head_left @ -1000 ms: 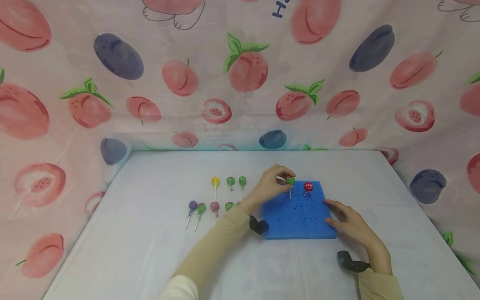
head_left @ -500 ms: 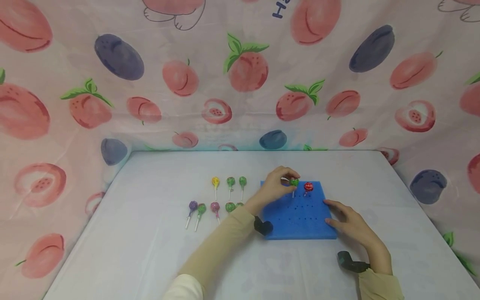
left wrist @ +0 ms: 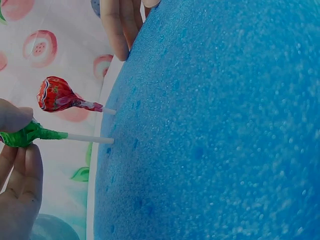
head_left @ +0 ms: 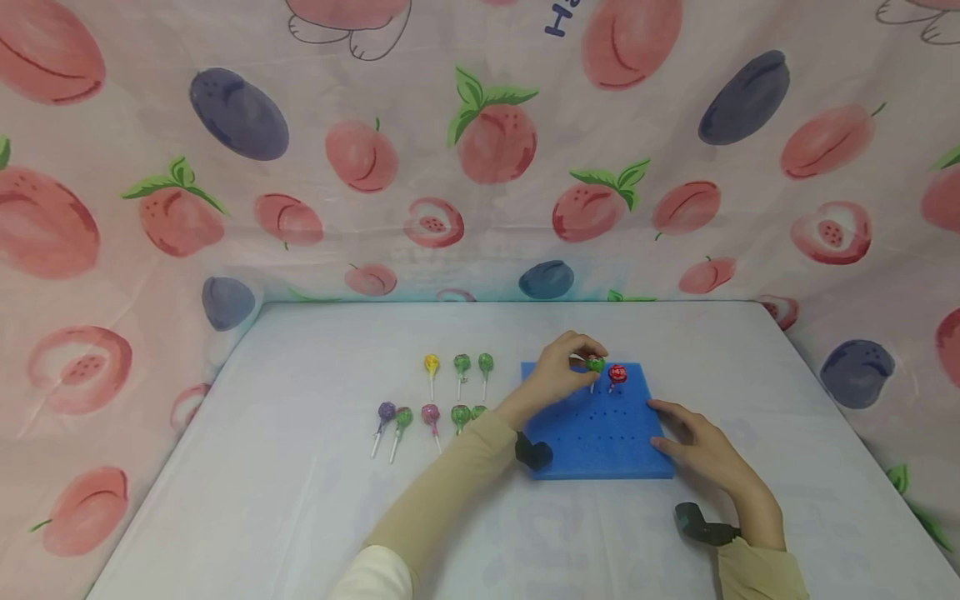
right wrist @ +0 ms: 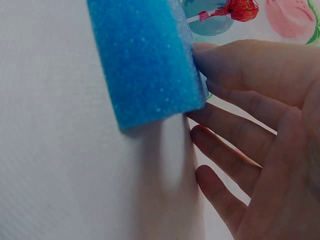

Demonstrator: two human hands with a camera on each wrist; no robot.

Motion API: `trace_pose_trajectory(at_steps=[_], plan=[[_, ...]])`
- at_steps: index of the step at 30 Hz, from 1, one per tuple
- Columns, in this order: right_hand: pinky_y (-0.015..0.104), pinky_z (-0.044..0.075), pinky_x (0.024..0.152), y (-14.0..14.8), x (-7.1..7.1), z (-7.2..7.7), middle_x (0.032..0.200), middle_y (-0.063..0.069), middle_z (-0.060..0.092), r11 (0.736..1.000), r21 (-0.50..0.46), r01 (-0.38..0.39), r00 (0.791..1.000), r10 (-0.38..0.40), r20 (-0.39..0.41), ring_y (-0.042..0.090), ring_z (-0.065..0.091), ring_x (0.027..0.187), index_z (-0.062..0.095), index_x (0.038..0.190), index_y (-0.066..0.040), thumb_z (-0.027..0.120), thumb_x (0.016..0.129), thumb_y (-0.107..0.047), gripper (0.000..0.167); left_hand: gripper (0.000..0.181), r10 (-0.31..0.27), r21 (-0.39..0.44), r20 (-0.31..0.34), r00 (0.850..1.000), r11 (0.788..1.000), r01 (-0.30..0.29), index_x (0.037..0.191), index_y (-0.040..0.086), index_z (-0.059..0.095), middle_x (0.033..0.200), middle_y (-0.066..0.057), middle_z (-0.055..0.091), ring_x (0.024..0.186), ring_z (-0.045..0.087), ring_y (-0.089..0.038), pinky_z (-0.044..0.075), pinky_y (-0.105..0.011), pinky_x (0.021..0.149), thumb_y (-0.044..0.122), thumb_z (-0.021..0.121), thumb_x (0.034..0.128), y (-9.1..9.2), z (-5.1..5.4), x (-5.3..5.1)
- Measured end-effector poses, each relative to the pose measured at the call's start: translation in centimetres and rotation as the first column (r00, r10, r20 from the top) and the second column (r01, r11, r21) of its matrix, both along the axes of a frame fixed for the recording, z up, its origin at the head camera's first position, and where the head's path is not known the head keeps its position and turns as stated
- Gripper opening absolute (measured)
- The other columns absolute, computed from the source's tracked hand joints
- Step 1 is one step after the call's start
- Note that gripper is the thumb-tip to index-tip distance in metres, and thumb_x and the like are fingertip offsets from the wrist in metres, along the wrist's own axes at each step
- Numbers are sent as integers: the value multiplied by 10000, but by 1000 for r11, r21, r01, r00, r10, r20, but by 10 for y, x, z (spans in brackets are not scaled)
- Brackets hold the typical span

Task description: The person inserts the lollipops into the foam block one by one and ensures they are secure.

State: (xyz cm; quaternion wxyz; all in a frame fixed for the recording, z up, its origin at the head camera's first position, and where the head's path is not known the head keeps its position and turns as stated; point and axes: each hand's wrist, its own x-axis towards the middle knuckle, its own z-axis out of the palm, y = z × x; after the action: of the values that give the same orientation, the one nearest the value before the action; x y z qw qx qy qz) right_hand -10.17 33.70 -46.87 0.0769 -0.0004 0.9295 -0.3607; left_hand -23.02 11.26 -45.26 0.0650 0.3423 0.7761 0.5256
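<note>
My left hand (head_left: 562, 367) pinches a green-wrapped lollipop (left wrist: 25, 135) by its head, over the back part of a blue foam board (head_left: 585, 454) dotted with small holes. In the left wrist view its white stick points at the board, with the tip at or very near the surface beside a hole. Just to the right, a red-wrapped lollipop (head_left: 617, 374) stands with its stick in the board. My right hand (head_left: 701, 446) rests against the board's right edge, thumb and fingers extended and touching the foam (right wrist: 150, 65).
Left of the board, several lollipops lie on the white table (head_left: 300, 500): a yellow one (head_left: 431, 364), a purple one (head_left: 386, 411), a pink one (head_left: 430, 414) and green ones (head_left: 461, 363). My left forearm partly covers the front row. A fruit-print cloth (head_left: 480, 267) hangs behind.
My left hand has moved a little to the right with the green lollipop, closer to the red one. The right hand and board have stayed in place.
</note>
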Motion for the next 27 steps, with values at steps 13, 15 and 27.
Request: trace_pose_trajectory(at_steps=[13,15,27], plan=[[711,236,1059,-1,0,1,1501,296,328,1000,1,0,1000,0,1,544,247,1377,405,1434,-60,650,902,-308,635,280,2,-4,6,1000,1000,-2,1124,61,641,1098,-106,597,1049,598,-211,540,-244,917,5,682,852,0,-3,2],[713,235,1057,-1,0,1,1501,295,328,1000,0,1,1000,-1,1,544,246,1377,404,1435,-61,650,902,-311,638,287,1,2,16,1000,1000,-1,1131,61,639,1104,-108,599,1059,599,-220,534,-218,913,11,684,853,-1,-2,3],[698,245,1068,-1,-1,0,1498,302,328,1000,0,-4,1000,4,3,538,255,1378,404,1431,-52,653,900,-302,637,281,9,27,76,997,1000,-11,1146,85,642,1127,-103,620,1078,610,-224,539,-249,921,55,682,869,-5,-2,5]])
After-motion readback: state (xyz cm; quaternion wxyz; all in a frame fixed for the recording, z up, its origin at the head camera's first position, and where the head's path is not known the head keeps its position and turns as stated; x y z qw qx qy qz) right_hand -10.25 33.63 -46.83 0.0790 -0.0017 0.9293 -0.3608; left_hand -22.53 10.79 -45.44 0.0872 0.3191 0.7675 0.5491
